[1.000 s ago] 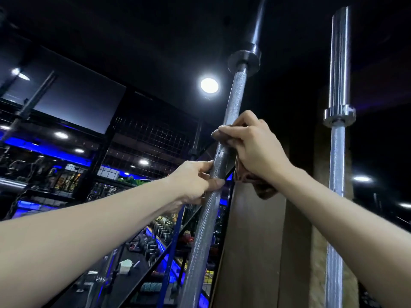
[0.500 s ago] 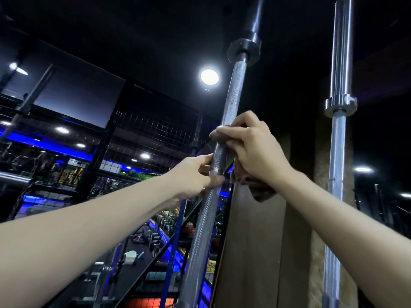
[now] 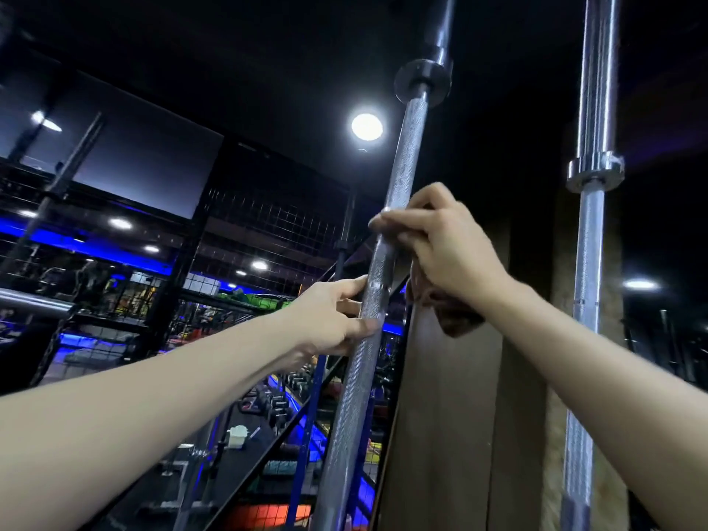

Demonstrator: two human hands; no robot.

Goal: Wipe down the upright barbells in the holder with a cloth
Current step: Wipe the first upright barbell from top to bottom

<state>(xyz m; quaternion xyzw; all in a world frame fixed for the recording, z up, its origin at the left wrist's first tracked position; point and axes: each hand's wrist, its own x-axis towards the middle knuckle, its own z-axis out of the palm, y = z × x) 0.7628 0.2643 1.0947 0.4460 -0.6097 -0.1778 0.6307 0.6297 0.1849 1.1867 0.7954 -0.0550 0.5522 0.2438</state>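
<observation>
A: Where is the bar being cleaned?

B: The knurled, silver steel barbell (image 3: 387, 239) leans slightly through the middle of the view, its dark round collar (image 3: 422, 83) up near the ceiling. A second, shinier chrome barbell (image 3: 590, 254) stands upright well to the right, apart from both hands.

A: What are the hands doing?

B: The right hand (image 3: 444, 247) is wrapped around the leaning bar, fingers curled over its front, pressing a crumpled brown cloth (image 3: 448, 316) against the shaft. A loose end of the cloth hangs below the wrist. The left hand (image 3: 337, 316) sits lower on the same bar, thumb and fingers pinching the shaft from the left side, just under a smooth ring mark in the knurling.

A: Anything different from a second ago?

B: Little in the grips. Both hands hold the same places on the bar, the right above the left. The view has tipped: the collar on the leaning bar sits higher in frame than before, and the chrome bar's collar has dropped lower and drifted right.

A: And behind them?

B: A round white ceiling lamp (image 3: 367, 126) glows beside the bar, with black wire-mesh panels (image 3: 268, 231) and blue strip lighting (image 3: 76, 243) to the left, and a brown wooden panel (image 3: 452, 415) behind the forearms.
</observation>
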